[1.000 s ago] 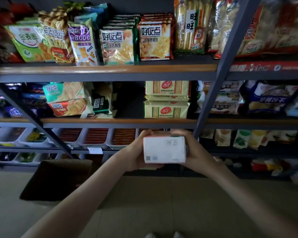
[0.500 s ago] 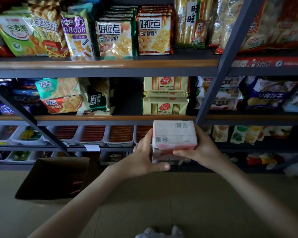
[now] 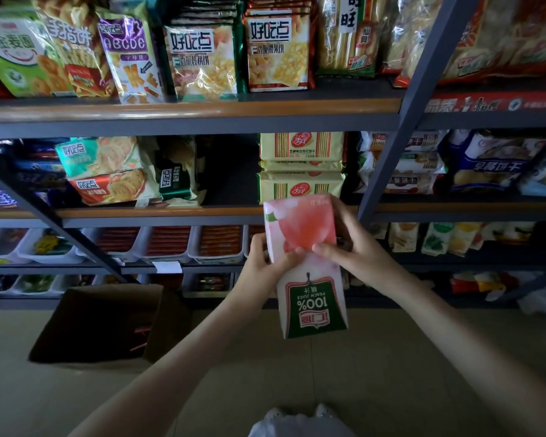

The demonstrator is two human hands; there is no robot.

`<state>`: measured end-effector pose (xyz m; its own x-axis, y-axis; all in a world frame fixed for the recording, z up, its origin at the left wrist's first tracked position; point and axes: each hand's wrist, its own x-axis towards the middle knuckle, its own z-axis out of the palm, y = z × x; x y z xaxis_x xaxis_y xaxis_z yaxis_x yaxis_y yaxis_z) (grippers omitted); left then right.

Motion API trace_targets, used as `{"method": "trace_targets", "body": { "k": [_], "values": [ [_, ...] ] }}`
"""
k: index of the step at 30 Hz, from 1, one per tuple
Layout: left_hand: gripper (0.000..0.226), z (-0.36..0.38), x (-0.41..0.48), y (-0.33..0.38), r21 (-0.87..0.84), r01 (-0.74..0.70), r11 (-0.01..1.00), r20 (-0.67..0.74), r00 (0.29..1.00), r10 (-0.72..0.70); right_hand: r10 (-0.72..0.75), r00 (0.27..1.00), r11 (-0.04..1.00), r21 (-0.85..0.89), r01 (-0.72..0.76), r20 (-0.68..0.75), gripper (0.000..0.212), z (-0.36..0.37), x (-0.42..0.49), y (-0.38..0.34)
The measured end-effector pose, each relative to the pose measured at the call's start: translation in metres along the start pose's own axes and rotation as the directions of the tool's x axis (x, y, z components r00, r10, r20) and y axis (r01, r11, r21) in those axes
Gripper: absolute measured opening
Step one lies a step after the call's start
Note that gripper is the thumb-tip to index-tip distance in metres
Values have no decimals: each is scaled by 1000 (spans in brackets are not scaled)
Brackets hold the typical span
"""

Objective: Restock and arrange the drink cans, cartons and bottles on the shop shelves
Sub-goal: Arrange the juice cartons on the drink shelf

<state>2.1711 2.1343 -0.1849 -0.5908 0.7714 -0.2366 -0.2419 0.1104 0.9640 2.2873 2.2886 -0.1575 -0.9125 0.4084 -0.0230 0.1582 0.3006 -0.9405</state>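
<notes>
While both hands grasp it, the peach juice carton (image 3: pixel 300 225) sits just right of the frame's centre, held in the air in front of the shelves and above the floor (image 3: pixel 391 357). The carton is upside down to the viewer: its green label reading "100% PEACH JUICE" is inverted at the near, lower end. The pink fruit picture fills the far, upper end, which overlaps the wooden edge of the middle shelf (image 3: pixel 171 212) in the picture. The left hand (image 3: pixel 262 263) curls round the carton's left edge with its thumb laid on the front face. The right hand (image 3: pixel 356 250) clasps the right side, its thumb on the same face, and the two thumbs almost meet. Behind the carton's upper end, yellow biscuit packs (image 3: pixel 301 146) lie stacked on the middle shelf. Snack bags (image 3: pixel 202 58) stand in a row on the upper shelf (image 3: pixel 202 108) across the top of the frame. White trays (image 3: pixel 167 244) of red packets fill the shelf below, left of the hands, and a brown cardboard box (image 3: pixel 108 323) sits on the floor at lower left.
</notes>
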Motion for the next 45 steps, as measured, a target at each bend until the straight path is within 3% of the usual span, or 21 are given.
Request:
{"method": "trace_targets", "body": {
  "k": [4,7,11,13,16,18,22,26,28,32,37,43,45],
  "values": [
    [66,-8,3,0,-140,136,981,31,991,-133,-291,950,920,-240,311,116,60,-2,-13,11],
    [45,-14,3,4,-186,192,964,82,980,-179,-382,885,762,-450,465,266,79,-8,-19,23],
    [48,-19,1,15,-124,189,974,105,979,-177,-364,834,574,-606,551,414,109,-8,-23,20],
    [58,-19,-3,21,-55,171,984,69,984,-167,-321,836,546,-634,547,445,118,-8,-19,24],
    [69,-16,-10,26,-21,177,984,75,982,-175,-378,843,621,-570,538,384,112,-1,-13,32],
    [77,-13,-13,26,-48,182,982,70,981,-179,-474,799,593,-537,600,369,102,0,-11,43],
    [102,-12,-16,26,-127,150,980,67,987,-143,-501,774,506,-594,625,388,109,-1,-11,60],
    [94,-15,-19,29,-123,65,990,196,980,-39,-565,752,522,-559,644,340,66,3,-18,46],
    [84,-17,-20,32,-125,40,991,237,972,-10,-578,740,530,-531,661,344,57,0,-24,35],
    [63,-23,-17,36,-152,83,985,265,963,-41,-480,814,690,-431,581,328,68,-3,-24,24],
    [33,-29,-9,36,-253,231,940,309,939,-147,-476,836,696,-464,548,273,65,2,-23,9],
    [35,-33,-9,43,-217,291,932,313,925,-216,-293,933,856,-378,353,207,70,5,-30,-9],
    [41,-38,-7,45,-163,330,930,322,909,-266,-307,942,876,-347,336,137,65,8,-29,-17]
  ]
}}
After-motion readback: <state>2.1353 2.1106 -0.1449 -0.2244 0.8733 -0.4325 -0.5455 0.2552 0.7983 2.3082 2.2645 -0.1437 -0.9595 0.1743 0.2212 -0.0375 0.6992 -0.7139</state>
